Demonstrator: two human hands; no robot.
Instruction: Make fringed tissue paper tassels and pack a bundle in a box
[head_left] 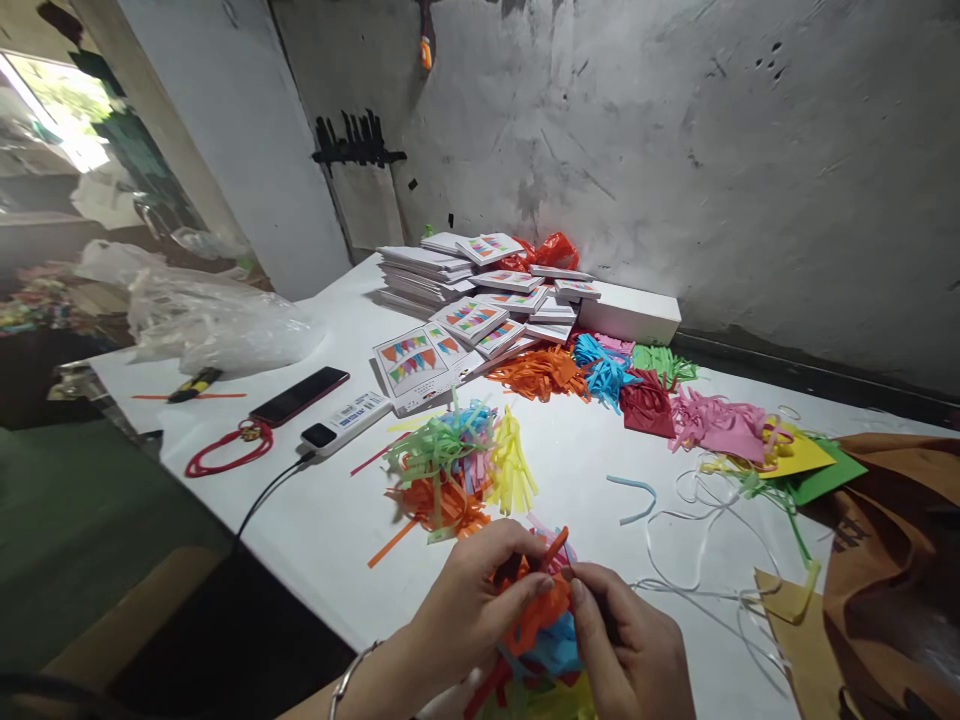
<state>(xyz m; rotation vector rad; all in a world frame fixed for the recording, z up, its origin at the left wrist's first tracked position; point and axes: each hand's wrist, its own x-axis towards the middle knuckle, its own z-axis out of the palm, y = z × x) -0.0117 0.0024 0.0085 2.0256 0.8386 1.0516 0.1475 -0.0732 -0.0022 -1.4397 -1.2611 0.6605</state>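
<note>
My left hand [487, 585], a bracelet at its wrist, pinches an orange paper tassel [541, 612] near the front edge of the table. Touching the same spot, my right hand [626, 635] has thumb and forefinger closed on a thin dark sliver whose kind I cannot make out. Blue fringed paper [555, 645] and yellow strips hang below, partly hidden by my hands. Just beyond lies a loose heap of tassels: green [431, 447], yellow [511, 462] and orange [442, 505]. White string [701, 580] runs in loops to the right of my right hand.
Stacked printed cards [427, 270] and a white box [630, 312] stand by the wall. A row of coloured tassels [649, 400] reaches toward a brown bag [885, 560]. Leftward lie a phone [300, 395], a cabled white device [345, 422], a cutter [196, 385] and plastic bags [217, 315].
</note>
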